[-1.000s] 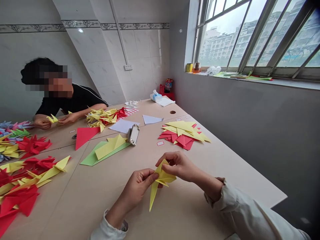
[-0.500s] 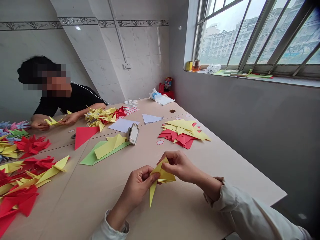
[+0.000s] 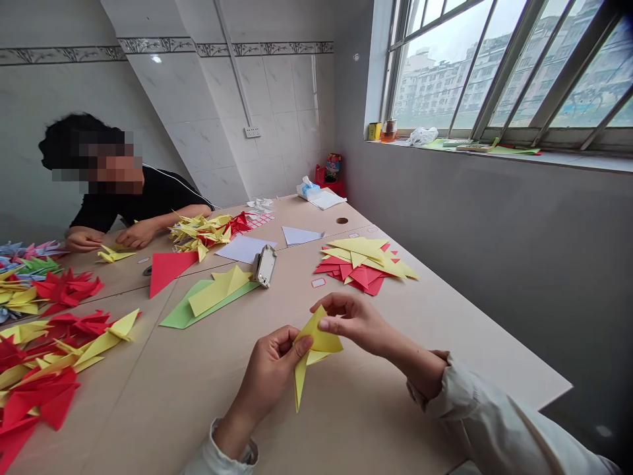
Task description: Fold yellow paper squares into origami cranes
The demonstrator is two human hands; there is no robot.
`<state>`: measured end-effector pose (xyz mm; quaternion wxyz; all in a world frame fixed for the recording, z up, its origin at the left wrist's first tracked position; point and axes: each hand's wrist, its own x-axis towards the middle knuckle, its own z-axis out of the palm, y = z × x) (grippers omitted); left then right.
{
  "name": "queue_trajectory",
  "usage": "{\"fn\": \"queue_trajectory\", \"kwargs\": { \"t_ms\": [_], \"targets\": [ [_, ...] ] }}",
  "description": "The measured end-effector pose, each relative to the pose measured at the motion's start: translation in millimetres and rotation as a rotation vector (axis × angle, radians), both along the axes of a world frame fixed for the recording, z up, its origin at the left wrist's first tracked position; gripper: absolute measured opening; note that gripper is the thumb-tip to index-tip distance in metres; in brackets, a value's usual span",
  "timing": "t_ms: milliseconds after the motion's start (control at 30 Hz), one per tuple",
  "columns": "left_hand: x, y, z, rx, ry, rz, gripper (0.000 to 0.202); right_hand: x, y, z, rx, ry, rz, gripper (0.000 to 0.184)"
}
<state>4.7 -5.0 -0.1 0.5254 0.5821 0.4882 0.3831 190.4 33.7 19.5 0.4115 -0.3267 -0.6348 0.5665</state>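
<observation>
A folded yellow origami paper (image 3: 316, 346) with a long pointed tail is held up above the table, in front of me. My left hand (image 3: 271, 376) pinches its left side between thumb and fingers. My right hand (image 3: 353, 322) grips its upper flap with thumb and fingertips. Under the paper lies the beige tabletop (image 3: 173, 402). Across the table, a co-worker's hands (image 3: 136, 234) rest close to a small yellow folded paper (image 3: 116, 255).
Heaps of red and yellow folded paper (image 3: 44, 349) lie at the left. Loose red and yellow triangles (image 3: 363, 264), a green sheet (image 3: 182, 316), a red triangle (image 3: 171, 270) and a metal clip (image 3: 264, 266) lie ahead. A tissue box (image 3: 307, 189) stands farther back.
My right hand has lifted slightly and its fingers have spread on the paper's flap. The co-worker has set the yellow folded paper down on the table.
</observation>
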Motion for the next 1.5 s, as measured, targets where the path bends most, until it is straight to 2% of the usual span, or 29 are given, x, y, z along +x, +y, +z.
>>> {"fn": "queue_trajectory", "kwargs": {
  "t_ms": [200,400,567,700,833,933,1100,1167,1333,1500],
  "targets": [
    [5.0,-2.5,-2.4,0.043,0.062,0.009,0.027,-6.6,-4.3,-8.9,-0.111,-0.054,-0.036,0.042],
    [5.8,-1.7,-2.5,0.043,0.064,0.013,0.027,-6.7,-4.5,-9.9,-0.110,-0.046,-0.058,0.038],
    [6.1,-1.4,2.4,-0.051,-0.039,-0.006,0.026,-7.8,-7.0,-8.2,-0.176,0.019,-0.029,0.035],
    [3.2,0.3,3.7,-0.121,-0.107,-0.058,0.025,-4.6,-6.5,-4.1,-0.242,0.151,0.001,0.030],
    [1.6,3.1,1.0,-0.107,-0.105,-0.083,0.024,4.1,2.9,0.5,-0.254,0.300,-0.092,0.025],
    [3.5,3.2,-0.3,-0.095,-0.094,-0.058,0.025,5.9,5.6,2.2,-0.234,0.289,-0.151,0.026],
    [7.5,-0.6,-3.4,-0.016,-0.038,0.048,0.025,-7.8,-6.7,-3.9,-0.216,0.100,-0.026,0.029],
    [8.3,-1.1,-5.6,0.016,-0.007,0.073,0.024,-12.4,-10.3,-7.4,-0.211,0.065,-0.028,0.031],
    [9.3,1.0,-8.3,-0.028,-0.057,0.060,0.023,-13.5,-10.8,-9.4,-0.222,0.103,-0.024,0.033],
    [10.7,0.9,-4.5,-0.075,-0.107,0.053,0.023,-14.2,-12.3,-8.9,-0.277,0.161,0.000,0.031]
  ]
}}
